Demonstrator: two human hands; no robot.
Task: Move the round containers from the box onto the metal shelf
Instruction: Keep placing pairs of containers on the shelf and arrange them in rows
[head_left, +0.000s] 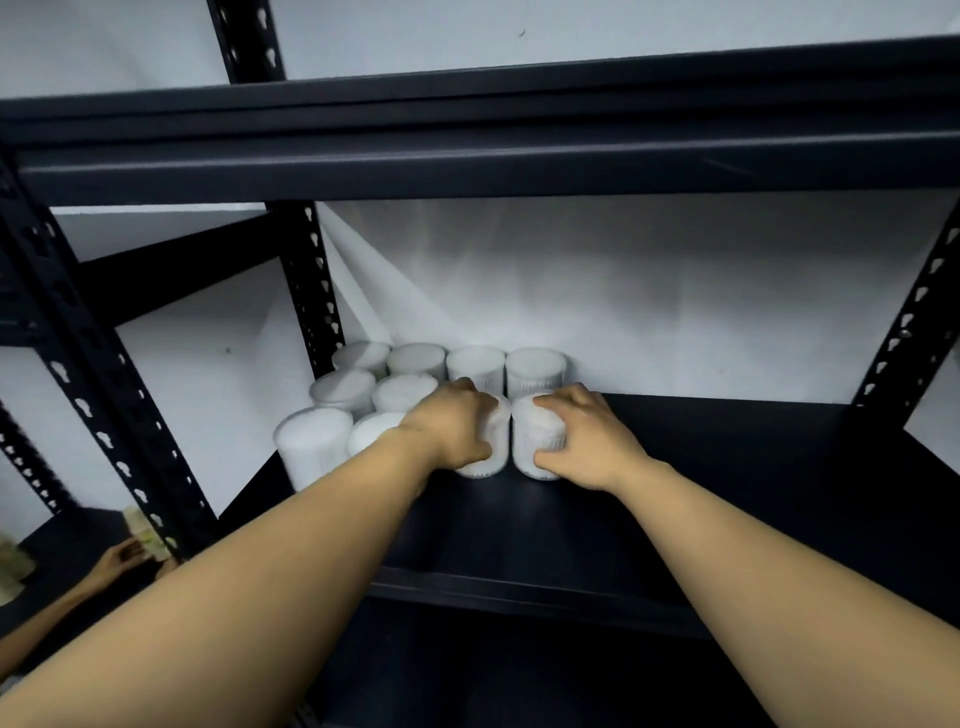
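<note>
Two bare arms reach out onto the dark metal shelf (727, 467); each of the hands is wrapped around one round white container. The left hand (457, 426) grips the left held container (491, 457) from its top and left side; the right hand (582, 436) grips the right held container (537, 447) from its top and right side. Both held containers stand upright on the shelf and sit just beside each other, close to touching; I cannot tell if they really touch.

More round containers stand behind and to the left of them, packed close together; the back row (449, 364) has four, right up near the white wall (649, 291). In front of that row are two more (374, 389), and nearer still are another two (317, 447); the left arm hides part of one of these. All of them look white and a bit blurry.

The right half of the shelf is bare and dark; another shelf board (467, 156) runs across above the hands. Black posts with holes (311, 286) hold the shelves up. Low on the left, another hand (122, 564) shows on a lower level, next to some pale, blurry things.
</note>
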